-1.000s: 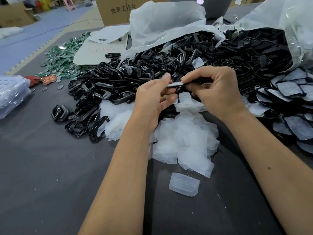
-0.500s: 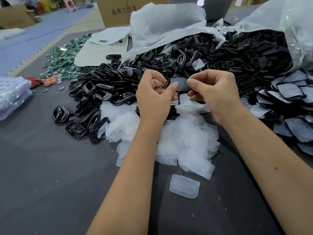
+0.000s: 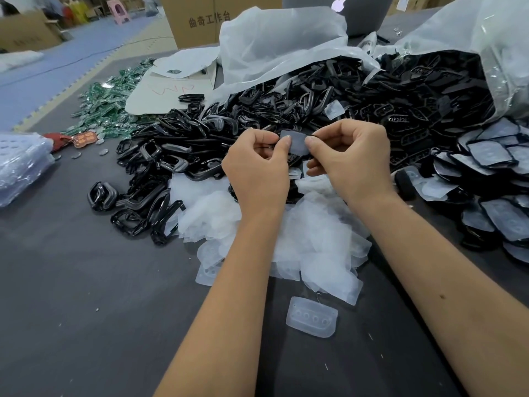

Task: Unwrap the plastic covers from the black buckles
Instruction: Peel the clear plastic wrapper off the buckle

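In hand: 1 covered buckle (image 3: 294, 142), its frosted plastic face toward the camera, held up between both hands above the heap of shed covers.
Left hand: the left hand (image 3: 257, 167) pinches the buckle's left edge between thumb and curled fingers.
Right hand: the right hand (image 3: 347, 156) pinches the right edge the same way, thumb tip on the film; whether the cover has begun to lift cannot be told.
Done: a wide pile of bare black buckles (image 3: 177, 156) spreads left of the hands, and a mound of discarded plastic covers (image 3: 320, 239) lies under the wrists, with 1 stray cover (image 3: 312, 320) apart on the grey table (image 3: 86, 310).
Left: a cluster of still-wrapped buckles (image 3: 492, 202) lies at the right, and a big clear bag (image 3: 469, 90) spills black parts behind; how many of those are wrapped is unclear.
Progress: judged well under way but far from finished.
Backdrop: green pieces (image 3: 108, 107), cardboard boxes (image 3: 194, 21) and a laptop (image 3: 343, 10).
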Demonstrator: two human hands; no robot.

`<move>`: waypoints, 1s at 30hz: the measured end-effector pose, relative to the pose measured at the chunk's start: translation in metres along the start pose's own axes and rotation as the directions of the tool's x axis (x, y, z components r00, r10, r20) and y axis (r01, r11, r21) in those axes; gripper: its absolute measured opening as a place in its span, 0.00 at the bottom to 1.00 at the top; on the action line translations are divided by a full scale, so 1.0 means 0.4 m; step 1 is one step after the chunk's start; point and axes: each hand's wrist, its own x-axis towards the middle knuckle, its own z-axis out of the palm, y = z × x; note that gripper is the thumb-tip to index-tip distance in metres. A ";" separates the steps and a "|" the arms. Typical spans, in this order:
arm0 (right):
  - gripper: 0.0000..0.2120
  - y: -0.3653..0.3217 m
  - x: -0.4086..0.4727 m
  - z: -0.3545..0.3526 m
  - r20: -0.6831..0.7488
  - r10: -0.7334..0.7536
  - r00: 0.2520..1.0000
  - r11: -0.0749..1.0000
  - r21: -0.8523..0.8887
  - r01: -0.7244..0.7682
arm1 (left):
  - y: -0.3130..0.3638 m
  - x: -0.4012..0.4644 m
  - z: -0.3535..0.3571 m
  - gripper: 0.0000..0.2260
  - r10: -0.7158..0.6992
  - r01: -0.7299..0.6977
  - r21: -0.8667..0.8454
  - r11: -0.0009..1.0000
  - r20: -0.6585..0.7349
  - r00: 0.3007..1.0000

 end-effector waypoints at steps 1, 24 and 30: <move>0.04 0.001 0.000 0.000 -0.001 0.004 1.000 1.000 0.002 -0.004 | -0.001 0.001 0.000 0.05 -0.001 0.001 0.006 1.000 0.000 1.000; 0.04 -0.009 -0.006 0.010 0.009 0.047 0.999 0.997 0.053 -0.048 | 0.001 0.004 -0.002 0.04 -0.060 0.059 -0.041 0.997 -0.020 0.998; 0.04 -0.013 -0.006 0.008 0.025 0.091 0.995 0.991 0.095 -0.093 | -0.001 0.001 0.001 0.06 -0.013 0.013 0.008 1.000 -0.007 1.000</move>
